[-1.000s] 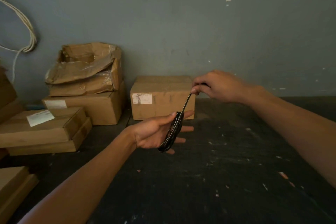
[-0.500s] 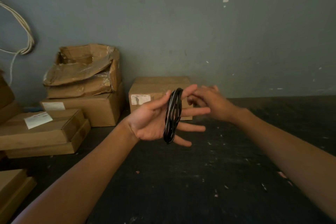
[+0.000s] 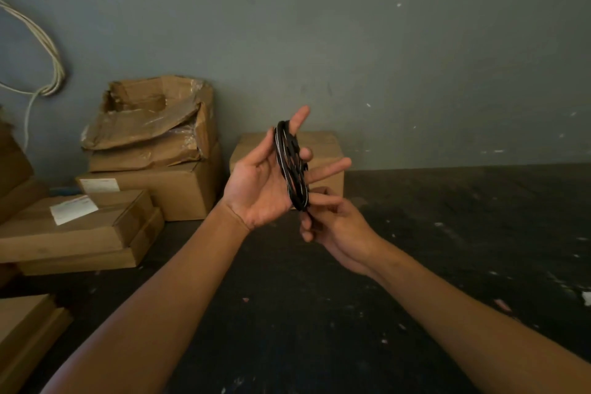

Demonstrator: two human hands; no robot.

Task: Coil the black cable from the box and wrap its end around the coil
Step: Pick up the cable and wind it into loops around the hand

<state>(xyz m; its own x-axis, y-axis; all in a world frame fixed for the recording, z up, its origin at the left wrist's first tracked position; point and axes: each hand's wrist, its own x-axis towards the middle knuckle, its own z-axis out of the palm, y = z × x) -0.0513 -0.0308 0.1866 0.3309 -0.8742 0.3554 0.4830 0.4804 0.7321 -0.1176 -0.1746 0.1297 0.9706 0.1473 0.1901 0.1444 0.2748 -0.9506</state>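
The black cable (image 3: 290,166) is wound into a coil of several loops around the spread fingers of my left hand (image 3: 265,182), which is raised palm up in the middle of the view. My right hand (image 3: 335,224) is just below and to the right of the coil, its fingers pinched on the cable's loose end at the coil's bottom. The closed cardboard box (image 3: 323,150) stands behind both hands against the wall, partly hidden by them.
A dark, paint-flecked surface (image 3: 415,265) stretches to the right. Stacked cardboard boxes (image 3: 153,182) and a torn open one (image 3: 153,118) fill the left side. Flat boxes (image 3: 73,233) lie nearer me. White cords (image 3: 48,57) hang on the grey wall at far left.
My left hand has risen with the coil and tilted more upright. My right hand has swung from above and behind the coil down to its lower end, carrying the cable end.
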